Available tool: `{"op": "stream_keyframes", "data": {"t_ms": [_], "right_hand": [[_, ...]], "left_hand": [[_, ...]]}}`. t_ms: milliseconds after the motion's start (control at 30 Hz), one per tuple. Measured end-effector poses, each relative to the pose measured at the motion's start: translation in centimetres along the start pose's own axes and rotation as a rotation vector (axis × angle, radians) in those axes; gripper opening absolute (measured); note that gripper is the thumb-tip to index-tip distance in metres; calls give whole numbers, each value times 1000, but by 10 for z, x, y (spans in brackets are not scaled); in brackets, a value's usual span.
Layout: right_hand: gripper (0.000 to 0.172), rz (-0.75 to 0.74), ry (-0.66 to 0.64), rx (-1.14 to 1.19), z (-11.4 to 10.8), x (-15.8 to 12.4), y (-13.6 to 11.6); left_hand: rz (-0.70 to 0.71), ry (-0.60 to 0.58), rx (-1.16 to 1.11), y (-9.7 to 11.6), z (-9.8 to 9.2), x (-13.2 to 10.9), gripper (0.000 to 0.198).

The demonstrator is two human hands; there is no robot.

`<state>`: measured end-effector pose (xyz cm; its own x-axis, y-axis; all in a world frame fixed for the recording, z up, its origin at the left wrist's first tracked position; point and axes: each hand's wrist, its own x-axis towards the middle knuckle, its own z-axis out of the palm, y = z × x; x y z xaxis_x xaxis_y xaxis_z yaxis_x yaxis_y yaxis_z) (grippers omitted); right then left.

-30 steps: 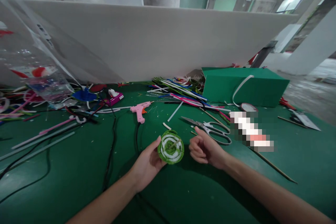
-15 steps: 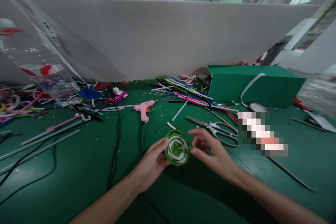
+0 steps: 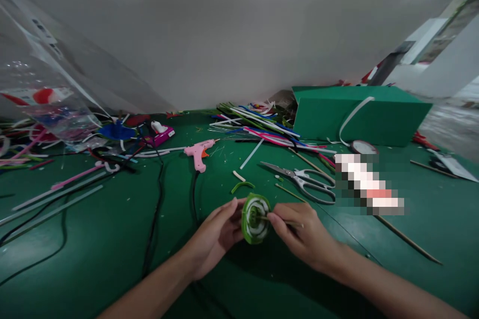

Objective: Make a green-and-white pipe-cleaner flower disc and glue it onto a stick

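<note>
My left hand (image 3: 220, 237) grips a round coil (image 3: 256, 219), wound in green and white fuzzy strips that look like pipe cleaners, by its left side. The coil is tilted, its spiral face turned towards my right hand (image 3: 295, 227). Fingers and thumb of that hand are closed round a thin stick (image 3: 286, 222), whose tip reaches the coil's green centre; how deep it goes I cannot tell. Just behind the coil lie a curved green strip (image 3: 242, 186) and a short white piece (image 3: 238, 176). Scissors (image 3: 299, 179) rest partly open beyond my right hand.
A pink glue gun (image 3: 198, 153) lies on the green table, its black cord (image 3: 193, 194) running towards me. Bundled coloured strips (image 3: 258, 119) lie beside a green box (image 3: 362, 114) at the back. Plastic wrap (image 3: 56, 104) and loose sticks (image 3: 71, 179) occupy the left.
The coil has turned on edge, its face swinging to the right. My right hand has rolled over, with the stick now lying across its fingers. The whole view has shifted slightly.
</note>
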<state>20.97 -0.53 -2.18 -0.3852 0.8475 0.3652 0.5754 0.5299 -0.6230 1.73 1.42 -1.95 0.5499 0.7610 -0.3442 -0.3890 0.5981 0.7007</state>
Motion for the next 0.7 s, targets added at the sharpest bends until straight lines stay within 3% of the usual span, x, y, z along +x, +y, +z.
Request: {"op": "stream_keyframes", "data": {"t_ms": [200, 467, 700], "right_hand": [[30, -6, -54, -7, 1, -1, -3], [24, -22, -21, -55, 3, -1, -2], [32, -48, -83, -16, 3, 3, -1]], "left_hand": [[-93, 87, -29, -2, -3, 1, 28], [-52, 79, 88, -3, -3, 2, 15], [-54, 120, 90, -5, -6, 3, 14]]}}
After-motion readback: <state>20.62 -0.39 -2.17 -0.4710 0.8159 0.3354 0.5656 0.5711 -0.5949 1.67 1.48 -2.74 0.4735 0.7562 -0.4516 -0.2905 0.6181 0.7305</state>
